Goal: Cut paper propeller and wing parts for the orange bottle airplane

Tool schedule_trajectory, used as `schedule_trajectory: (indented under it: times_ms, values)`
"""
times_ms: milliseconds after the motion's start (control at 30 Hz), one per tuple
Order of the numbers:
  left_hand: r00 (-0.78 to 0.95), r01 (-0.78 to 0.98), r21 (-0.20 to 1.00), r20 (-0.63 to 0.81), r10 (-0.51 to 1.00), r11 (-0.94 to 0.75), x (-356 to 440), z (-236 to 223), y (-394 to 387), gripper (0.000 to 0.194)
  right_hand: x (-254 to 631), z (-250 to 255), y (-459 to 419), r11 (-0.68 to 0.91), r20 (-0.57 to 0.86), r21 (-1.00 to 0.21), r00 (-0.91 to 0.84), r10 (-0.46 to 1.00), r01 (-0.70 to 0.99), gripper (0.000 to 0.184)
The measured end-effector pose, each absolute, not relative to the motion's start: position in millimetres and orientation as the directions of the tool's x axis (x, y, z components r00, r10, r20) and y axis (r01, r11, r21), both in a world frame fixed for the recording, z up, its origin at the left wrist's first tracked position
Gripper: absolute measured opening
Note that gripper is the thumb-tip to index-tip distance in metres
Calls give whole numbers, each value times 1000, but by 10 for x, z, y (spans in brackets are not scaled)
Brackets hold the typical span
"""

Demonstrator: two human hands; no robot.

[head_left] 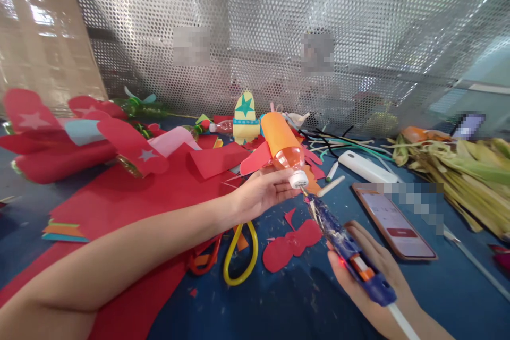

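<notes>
Clock-face read outward from the cap (298, 179), with twelve straight ahead. Holding the bottle (287, 157) by its neck in the left hand (258, 196), from about eight o'clock, fingers curled most of the way closed around it, just beside the cap. Wrapped in orange paper (277, 132), tilted, long axis running back toward eleven. Facing down toward five, cap end first.

Gripping the glue gun (338, 239) in the right hand (390, 268), between four and five o'clock, closed around the body. Impossible to tell how hard the trigger is squeezed. Aimed back up toward eleven, nearly in line with the bottle, nozzle (304, 191) right at the cap's face. Too fine to tell touching from just short of it. Much nearer the cap with the left hand than with the right, held farther back along the gun.

Lying at six, a red cutout (292, 244); at seven, a yellow loop (226, 265). Lying near four, a phone (394, 223); farther off at three, husks (470, 186). Spread toward nine, red paper (139, 196). Standing between ten and eleven, a yellow piece with a green star (244, 104).
</notes>
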State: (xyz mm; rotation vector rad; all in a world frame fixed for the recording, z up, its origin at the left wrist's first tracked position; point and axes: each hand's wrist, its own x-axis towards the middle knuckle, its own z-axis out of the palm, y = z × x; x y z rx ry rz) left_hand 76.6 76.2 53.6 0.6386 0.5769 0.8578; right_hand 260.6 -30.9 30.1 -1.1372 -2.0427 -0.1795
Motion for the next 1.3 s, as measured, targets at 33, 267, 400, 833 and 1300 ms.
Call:
schedule_trajectory:
  times_ms: [33, 267, 400, 833, 1300]
  values:
    - [530, -502, 708, -201, 823, 497, 769, 528, 758, 13, 2611, 286, -310, 603, 693, -224, -310, 651, 765, 9]
    - [534, -511, 696, -203, 821, 505, 774, 497, 740, 14, 2697, 160, -353, 599, 635, -248, -340, 694, 761, 13]
    - [518, -506, 715, -195, 833, 483, 769, 502, 739, 14, 2703, 127, -360, 578, 610, -266, -330, 720, 771, 13]
    - [523, -511, 711, -188, 831, 483, 778, 530, 739, 16, 2728, 104, -378, 579, 704, -134, -334, 627, 805, 19]
    - [501, -501, 733, -189, 844, 461, 763, 580, 735, 15, 2686, 162, -376, 538, 603, -301, -281, 747, 787, 14]
